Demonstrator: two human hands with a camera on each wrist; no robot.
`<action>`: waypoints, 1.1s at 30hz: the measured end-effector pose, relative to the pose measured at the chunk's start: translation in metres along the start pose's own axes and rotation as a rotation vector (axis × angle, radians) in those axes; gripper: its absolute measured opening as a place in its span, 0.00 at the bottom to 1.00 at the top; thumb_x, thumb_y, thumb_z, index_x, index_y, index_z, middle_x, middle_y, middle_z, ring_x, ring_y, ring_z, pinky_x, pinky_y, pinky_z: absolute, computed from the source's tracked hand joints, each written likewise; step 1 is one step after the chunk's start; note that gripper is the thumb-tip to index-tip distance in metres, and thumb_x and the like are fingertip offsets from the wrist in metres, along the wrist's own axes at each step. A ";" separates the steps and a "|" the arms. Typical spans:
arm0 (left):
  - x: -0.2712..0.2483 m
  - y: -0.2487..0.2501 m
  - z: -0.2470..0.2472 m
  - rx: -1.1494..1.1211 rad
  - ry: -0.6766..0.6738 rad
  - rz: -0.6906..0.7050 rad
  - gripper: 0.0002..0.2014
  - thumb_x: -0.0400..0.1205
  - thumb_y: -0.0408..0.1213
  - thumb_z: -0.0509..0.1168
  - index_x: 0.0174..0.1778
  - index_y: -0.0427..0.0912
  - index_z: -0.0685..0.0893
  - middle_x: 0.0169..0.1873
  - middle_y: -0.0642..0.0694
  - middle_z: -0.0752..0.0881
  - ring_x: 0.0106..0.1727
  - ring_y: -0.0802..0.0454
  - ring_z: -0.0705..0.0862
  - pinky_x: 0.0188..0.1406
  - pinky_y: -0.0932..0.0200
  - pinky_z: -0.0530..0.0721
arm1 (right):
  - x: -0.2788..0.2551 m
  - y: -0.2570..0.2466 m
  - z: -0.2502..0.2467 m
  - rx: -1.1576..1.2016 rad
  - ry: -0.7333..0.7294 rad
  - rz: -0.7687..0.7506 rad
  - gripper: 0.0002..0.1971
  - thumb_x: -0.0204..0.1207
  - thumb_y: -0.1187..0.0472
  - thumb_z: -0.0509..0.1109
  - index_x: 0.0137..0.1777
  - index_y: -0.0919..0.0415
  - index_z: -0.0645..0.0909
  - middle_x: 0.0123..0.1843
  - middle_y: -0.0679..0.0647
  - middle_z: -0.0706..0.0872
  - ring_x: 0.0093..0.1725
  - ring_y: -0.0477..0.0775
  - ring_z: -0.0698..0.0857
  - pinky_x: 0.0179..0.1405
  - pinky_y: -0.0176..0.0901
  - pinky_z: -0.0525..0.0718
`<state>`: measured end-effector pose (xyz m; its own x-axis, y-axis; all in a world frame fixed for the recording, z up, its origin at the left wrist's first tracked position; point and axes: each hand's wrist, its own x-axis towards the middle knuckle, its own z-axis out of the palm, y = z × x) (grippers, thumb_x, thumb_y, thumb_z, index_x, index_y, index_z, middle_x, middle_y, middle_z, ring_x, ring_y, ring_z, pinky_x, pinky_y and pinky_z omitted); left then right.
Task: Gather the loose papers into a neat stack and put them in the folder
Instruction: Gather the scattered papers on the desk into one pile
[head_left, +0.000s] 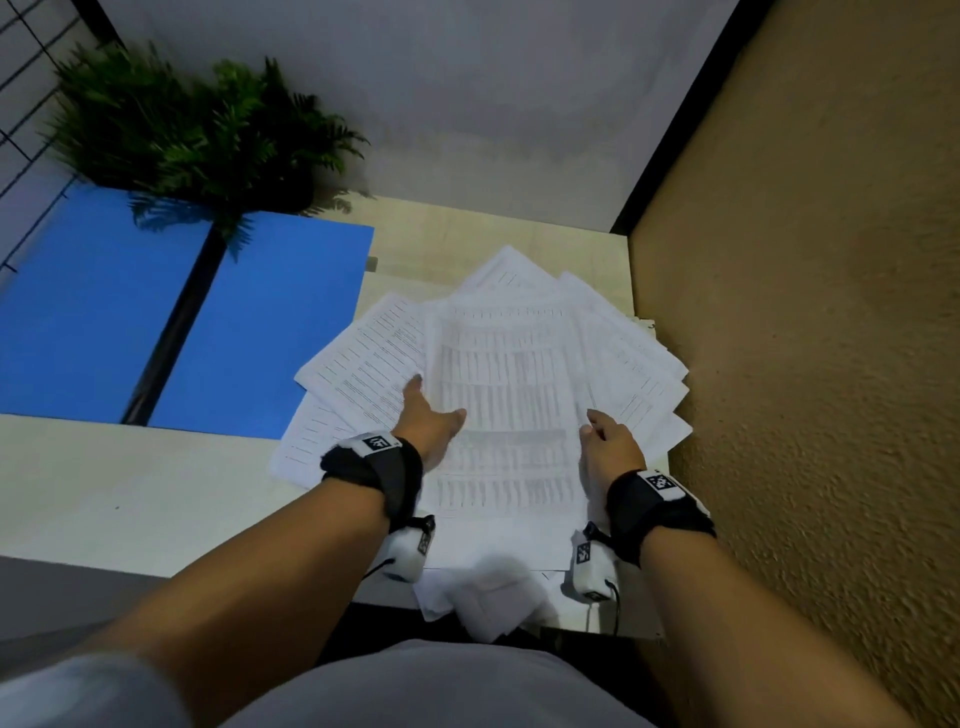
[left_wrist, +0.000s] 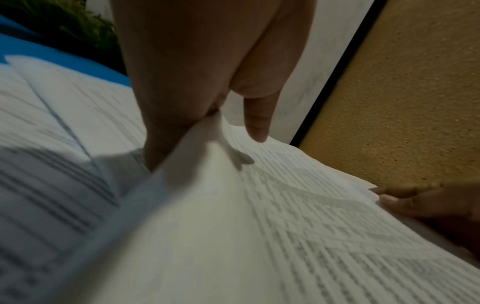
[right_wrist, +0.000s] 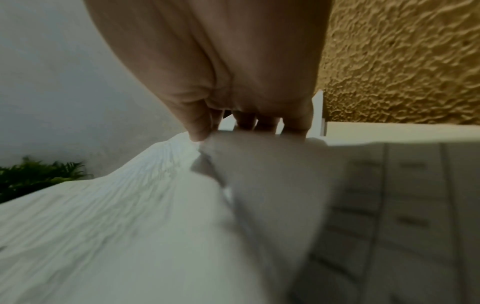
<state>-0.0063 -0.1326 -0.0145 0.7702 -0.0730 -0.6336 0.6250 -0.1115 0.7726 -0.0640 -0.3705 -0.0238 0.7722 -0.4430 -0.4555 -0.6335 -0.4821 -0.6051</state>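
Both hands pinch the top printed sheet (head_left: 511, 410): left hand (head_left: 428, 423) at its left edge, right hand (head_left: 610, 447) at its right. Fanned papers (head_left: 639, 358) beneath may slide when lifted; the blue folder (head_left: 182, 317) lies open left.

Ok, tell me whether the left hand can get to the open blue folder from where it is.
Probably yes: the open blue folder lies directly left of the left hand, nothing between, though that hand grips white printed papers.
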 end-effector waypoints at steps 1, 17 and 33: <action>-0.001 -0.001 0.003 0.079 -0.019 -0.019 0.43 0.81 0.37 0.71 0.86 0.50 0.52 0.79 0.48 0.67 0.78 0.45 0.71 0.78 0.43 0.72 | 0.003 0.002 0.001 -0.007 -0.006 -0.001 0.20 0.87 0.55 0.56 0.76 0.55 0.73 0.74 0.64 0.75 0.72 0.65 0.75 0.72 0.49 0.71; -0.018 -0.043 -0.078 -0.113 0.413 -0.025 0.22 0.78 0.36 0.74 0.69 0.37 0.82 0.61 0.41 0.87 0.60 0.40 0.87 0.64 0.44 0.84 | -0.003 -0.015 0.019 -0.092 -0.012 -0.035 0.17 0.79 0.62 0.69 0.67 0.62 0.75 0.60 0.61 0.78 0.59 0.61 0.80 0.59 0.45 0.78; -0.015 -0.034 -0.091 -0.020 0.362 -0.112 0.30 0.85 0.34 0.63 0.84 0.35 0.63 0.75 0.29 0.75 0.78 0.33 0.72 0.74 0.50 0.74 | -0.020 -0.014 0.035 -0.189 0.005 0.079 0.09 0.79 0.65 0.66 0.38 0.61 0.74 0.48 0.60 0.78 0.51 0.53 0.78 0.50 0.38 0.74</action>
<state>-0.0278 -0.0373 -0.0274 0.6898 0.2935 -0.6618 0.7075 -0.0794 0.7022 -0.0686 -0.3285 -0.0291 0.7198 -0.4888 -0.4928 -0.6903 -0.5788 -0.4341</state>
